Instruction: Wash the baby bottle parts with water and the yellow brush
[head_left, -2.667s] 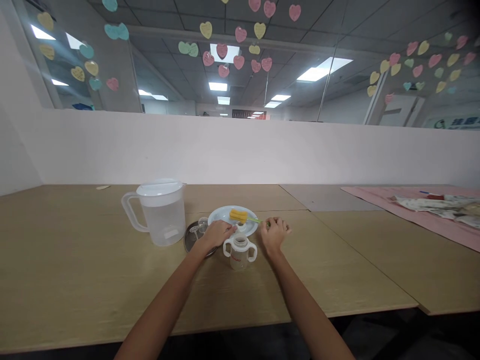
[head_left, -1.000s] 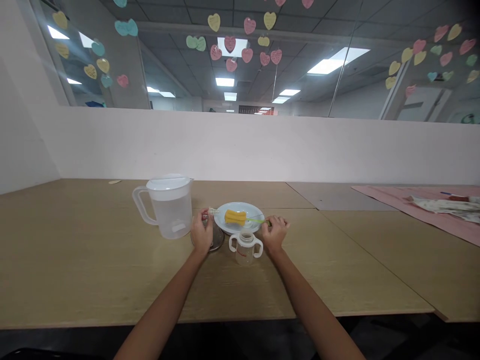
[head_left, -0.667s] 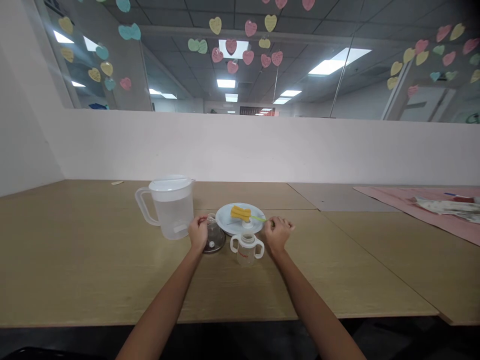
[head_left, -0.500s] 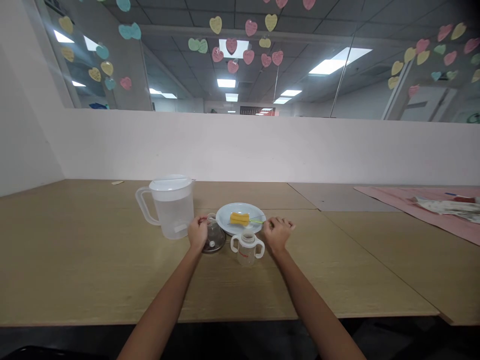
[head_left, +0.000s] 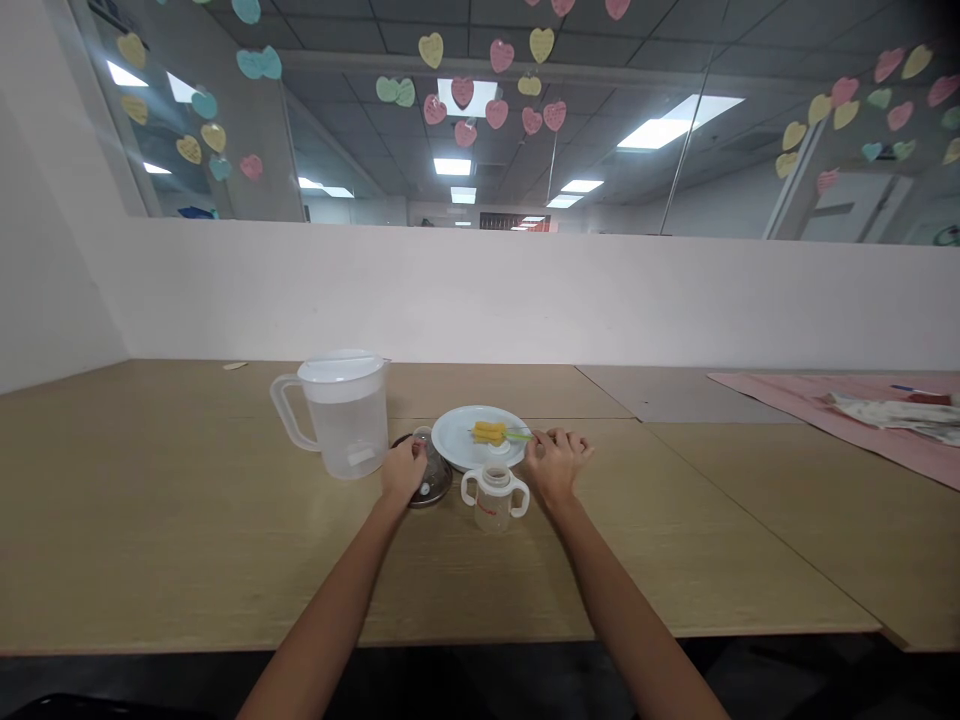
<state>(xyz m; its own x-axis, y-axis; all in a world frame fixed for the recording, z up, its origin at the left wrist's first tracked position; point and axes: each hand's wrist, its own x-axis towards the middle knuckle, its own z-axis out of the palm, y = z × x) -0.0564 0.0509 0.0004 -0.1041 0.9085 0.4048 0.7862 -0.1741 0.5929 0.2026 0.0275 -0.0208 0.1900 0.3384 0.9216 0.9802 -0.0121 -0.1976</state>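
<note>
Sponge brush over a plate, with a two-handled bottle on the near side.
The brush (head_left: 489,433) has a ridged yellow head pointing left and a thin green handle running right; the clear bottle (head_left: 493,508), open at the top, stands upright with white handles and red lettering; the round, pale plate (head_left: 454,432) lies flat beyond it; the dark, round dish (head_left: 443,488), partly hidden, sits left of the bottle, with small clear parts there.
</note>
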